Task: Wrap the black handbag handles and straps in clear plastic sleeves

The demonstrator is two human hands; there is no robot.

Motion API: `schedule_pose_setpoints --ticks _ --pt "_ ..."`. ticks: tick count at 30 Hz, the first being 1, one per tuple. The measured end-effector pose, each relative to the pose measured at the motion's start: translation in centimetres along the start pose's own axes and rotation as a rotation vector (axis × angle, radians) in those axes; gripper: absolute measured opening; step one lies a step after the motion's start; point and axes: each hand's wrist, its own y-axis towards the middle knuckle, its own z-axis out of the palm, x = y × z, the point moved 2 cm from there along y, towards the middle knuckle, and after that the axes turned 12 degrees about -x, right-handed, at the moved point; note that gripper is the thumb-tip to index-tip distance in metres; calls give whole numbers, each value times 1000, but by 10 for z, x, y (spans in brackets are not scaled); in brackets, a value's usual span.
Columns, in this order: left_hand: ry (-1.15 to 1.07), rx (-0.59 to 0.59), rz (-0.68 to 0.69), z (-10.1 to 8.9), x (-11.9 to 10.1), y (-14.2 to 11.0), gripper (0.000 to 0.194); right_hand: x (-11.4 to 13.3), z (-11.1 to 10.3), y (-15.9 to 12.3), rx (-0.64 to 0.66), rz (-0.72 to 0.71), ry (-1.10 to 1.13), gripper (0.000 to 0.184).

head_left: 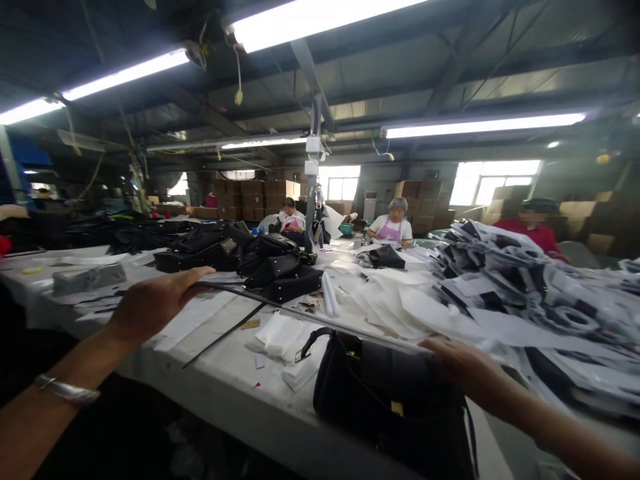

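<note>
My left hand (153, 303), a bracelet on its wrist, pinches one end of a long dark strap (240, 291) above the table. The strap stretches across to my right hand (447, 353), whose slightly blurred fingers close at its other end. Below my right hand a black handbag (345, 400) leans at the table's near edge, its top open with gold hardware and a grey panel inside. A short buckled handle (315, 338) rises from its left side. Another thin black strip (225, 335) hangs slanting beneath the stretched strap.
Black bags (290, 280) are piled mid-table. White wrapping paper (390, 300) spreads to the right, beside a tall heap of wrapped pieces (510, 273). Several people sit across the table, one in a pink apron (390, 231). Cardboard boxes (253, 197) stack behind them.
</note>
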Motion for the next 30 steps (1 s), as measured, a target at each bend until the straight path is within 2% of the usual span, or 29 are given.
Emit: schedule_pose_setpoints --ticks 3,5,7,10,12,13,15,17,19,22,24,25,26,28,30 --pt "-59 -45 -80 -6 -1 1 41 3 0 -20 162 -6 24 28" --pt "-143 -115 -170 -16 -10 11 37 14 -12 -10 228 10 52 42" --pt "-228 -205 -228 -31 -22 29 34 36 -27 16 217 0 84 65" --pt "-335 -384 -166 -56 -45 67 33 89 -48 79 47 -41 202 60" --pt "-365 -509 -110 -72 -60 96 36 134 -56 125 -47 -69 379 55" --pt "-369 -540 -80 -79 -67 109 37 155 -58 145 -42 -84 485 53" --pt "-371 -575 -24 -92 -77 132 42 191 -59 174 80 -115 734 49" --pt "-359 -597 13 -102 -78 145 46 208 -54 184 257 -107 869 44" --pt "-309 -608 20 -105 -71 147 46 197 -44 174 311 -44 850 39" --pt "-170 -544 29 -95 -52 132 43 139 -25 136 295 112 642 39" --pt "-119 -446 60 -81 -45 119 41 98 -15 111 431 218 521 46" --pt "-120 -412 74 -75 -45 113 40 83 -14 103 486 249 443 49" --pt "-136 -404 86 -70 -49 110 40 75 -16 101 487 231 387 49" --pt "-202 -444 103 -64 -63 111 39 80 -27 114 348 172 382 52" --pt "-288 -501 138 -66 -85 121 38 108 -42 140 188 129 528 61"
